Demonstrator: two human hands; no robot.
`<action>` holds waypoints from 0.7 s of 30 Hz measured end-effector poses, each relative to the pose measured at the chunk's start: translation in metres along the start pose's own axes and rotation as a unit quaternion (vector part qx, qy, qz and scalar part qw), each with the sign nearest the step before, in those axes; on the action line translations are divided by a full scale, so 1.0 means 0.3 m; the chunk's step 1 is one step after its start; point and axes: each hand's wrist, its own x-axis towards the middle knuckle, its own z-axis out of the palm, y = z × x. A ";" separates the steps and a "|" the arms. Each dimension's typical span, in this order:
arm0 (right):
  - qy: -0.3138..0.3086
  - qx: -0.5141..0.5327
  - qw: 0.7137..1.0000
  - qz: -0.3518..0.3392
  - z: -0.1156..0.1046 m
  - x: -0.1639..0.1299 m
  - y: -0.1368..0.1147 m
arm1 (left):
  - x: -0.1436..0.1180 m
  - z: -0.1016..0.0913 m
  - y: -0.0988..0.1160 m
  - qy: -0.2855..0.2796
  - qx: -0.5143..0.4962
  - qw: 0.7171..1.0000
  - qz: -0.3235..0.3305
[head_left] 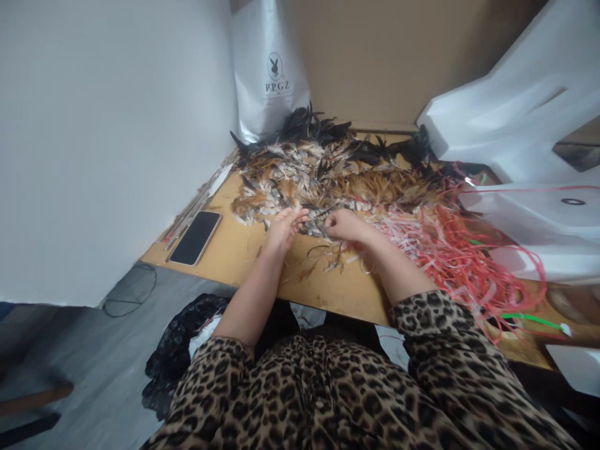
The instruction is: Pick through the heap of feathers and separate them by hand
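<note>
My left hand (pixel 284 226) is at the near edge of a heap of feathers (pixel 290 169), thumb and forefinger pinched together at a small pale tip, the other fingers loosely curled. What it pinches is too small to name. Just to its right, my right hand (pixel 344 225) is closed, knuckles up, with its fingertips turned toward the left one. Whatever may be in it is hidden. The feathers are brown, white and black, and some lie in the gap between the hands. Loose feathers (pixel 323 256) are scattered on the wooden table (pixel 323 290) in front of them.
A tangle of red and pink plastic strips (pixel 469 256) covers the table's right side, with a green strip (pixel 534 322) there. A phone (pixel 195 237) lies at the left by thin sticks. White bags (pixel 267 75) stand behind; a black plastic bag (pixel 180 350) is on the floor.
</note>
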 end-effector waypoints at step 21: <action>0.078 0.539 0.837 0.043 0.062 0.026 -0.032 | -0.031 0.023 -0.019 -0.106 0.059 0.989 -0.087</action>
